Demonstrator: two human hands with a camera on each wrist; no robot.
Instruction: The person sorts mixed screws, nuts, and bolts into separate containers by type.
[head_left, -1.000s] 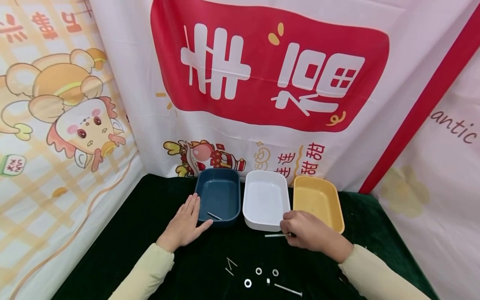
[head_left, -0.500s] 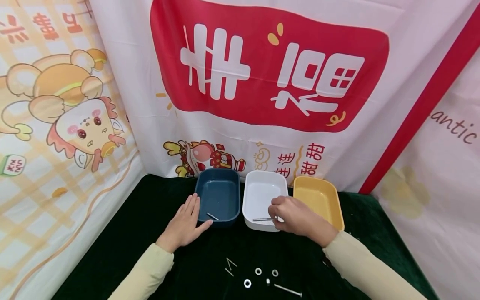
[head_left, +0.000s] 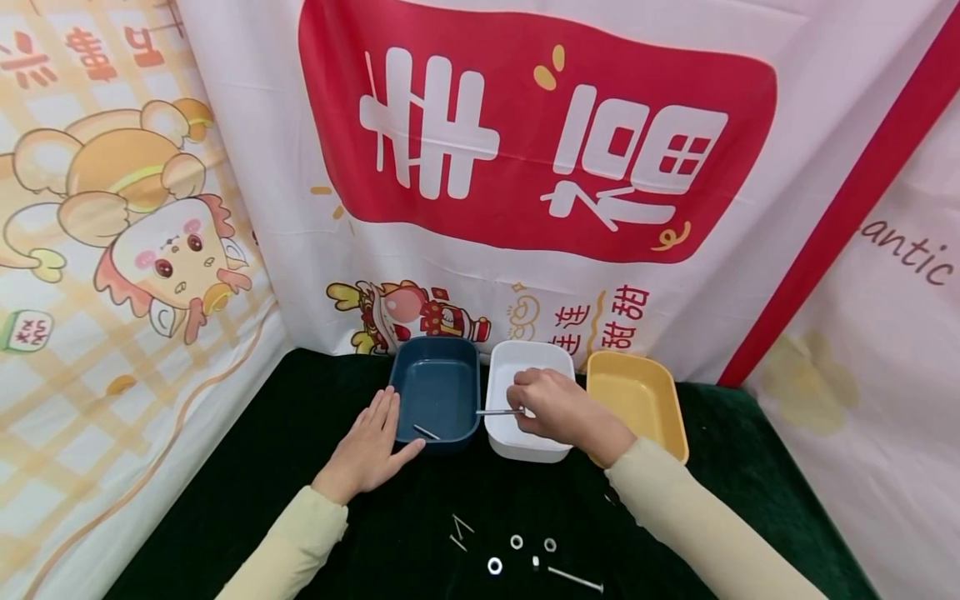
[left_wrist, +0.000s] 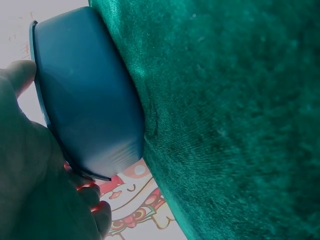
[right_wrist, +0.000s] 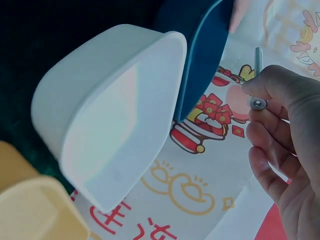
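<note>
My right hand (head_left: 561, 410) pinches a long silver bolt (head_left: 495, 412) between thumb and fingers, above the white box (head_left: 525, 450). The bolt lies nearly level in the head view, its free end pointing left and overlapping the right rim of the blue box (head_left: 438, 387). In the right wrist view its round head shows a hex socket (right_wrist: 257, 103). My left hand (head_left: 365, 450) rests against the left side of the blue box with fingers straight, its thumb at the near rim. Inside that box, near the front, lies another slim metal bolt (head_left: 426, 432).
To the right of the white box stands a yellow box (head_left: 637, 396). On the dark green cloth (head_left: 390, 542) lie several metal rings (head_left: 517, 542), a small nut (head_left: 536, 562), a long bolt (head_left: 575, 579) and thin pins (head_left: 459, 533). A printed curtain (head_left: 450, 275) hangs behind.
My right hand has carried the bolt left and away from me, from the white box's front right corner to above that box. The left hand stays in place.
</note>
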